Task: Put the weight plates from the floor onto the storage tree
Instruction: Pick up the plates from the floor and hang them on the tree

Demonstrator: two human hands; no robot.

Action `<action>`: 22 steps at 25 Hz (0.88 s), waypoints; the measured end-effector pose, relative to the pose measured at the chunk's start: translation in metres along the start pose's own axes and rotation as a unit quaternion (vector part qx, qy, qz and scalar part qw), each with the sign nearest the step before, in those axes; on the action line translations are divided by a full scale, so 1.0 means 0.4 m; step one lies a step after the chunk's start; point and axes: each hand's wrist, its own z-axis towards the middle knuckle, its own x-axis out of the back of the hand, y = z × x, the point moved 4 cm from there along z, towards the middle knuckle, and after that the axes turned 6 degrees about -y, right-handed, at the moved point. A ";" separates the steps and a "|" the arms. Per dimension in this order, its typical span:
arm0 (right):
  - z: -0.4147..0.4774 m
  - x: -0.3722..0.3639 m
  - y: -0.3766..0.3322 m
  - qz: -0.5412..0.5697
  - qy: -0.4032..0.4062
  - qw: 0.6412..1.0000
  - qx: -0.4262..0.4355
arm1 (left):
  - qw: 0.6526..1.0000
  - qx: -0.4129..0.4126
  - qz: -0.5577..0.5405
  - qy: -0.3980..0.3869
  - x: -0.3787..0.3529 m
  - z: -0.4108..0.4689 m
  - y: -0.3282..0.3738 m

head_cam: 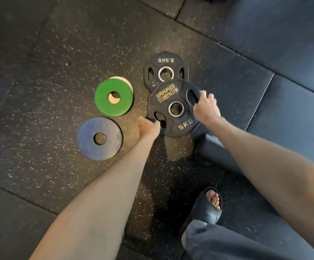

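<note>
Denim-grey trouser leg fills the bottom right corner, and out of it a foot in a dark open-toed slide sandal stands on the speckled black rubber floor. Two bare forearms reach forward from the lower edge toward the plates.

Left hand is curled on the lower left rim of the black 5 kg plate, its fingers hooked into the grip slot there. Right hand is clamped over the plate's right rim, fingers hooked through the upper right slot. So both hands are closed on the same plate, one on each side. That plate, lettered "HAMMER STRENGTH" and "5KG", has a metal-ringed centre hole; whether its near edge is off the floor I cannot tell. Its far edge overlaps the near edge of the black 2.5 kg plate, which lies flat on the floor just beyond.

Left of the hands, a blue disc plate lies flat, apart from the rest. Just beyond it a green disc plate sits on top of a pale cream plate, shifted so the cream one shows at the far right rim and through the centre hole.

Right of the 5 kg plate, a smoother dark blue-grey mat covers the floor
</note>
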 end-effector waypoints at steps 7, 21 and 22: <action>0.152 -0.055 0.004 -0.032 0.130 0.990 -0.035 | 1.000 0.009 -0.029 -0.005 -0.066 0.168 -0.056; -0.186 0.102 -0.096 0.076 0.154 0.985 -0.002 | 0.993 -0.020 0.102 0.062 0.146 -0.144 0.050; -0.251 0.163 -0.122 0.091 0.165 0.982 0.005 | 0.992 -0.032 0.105 0.068 0.193 -0.221 0.091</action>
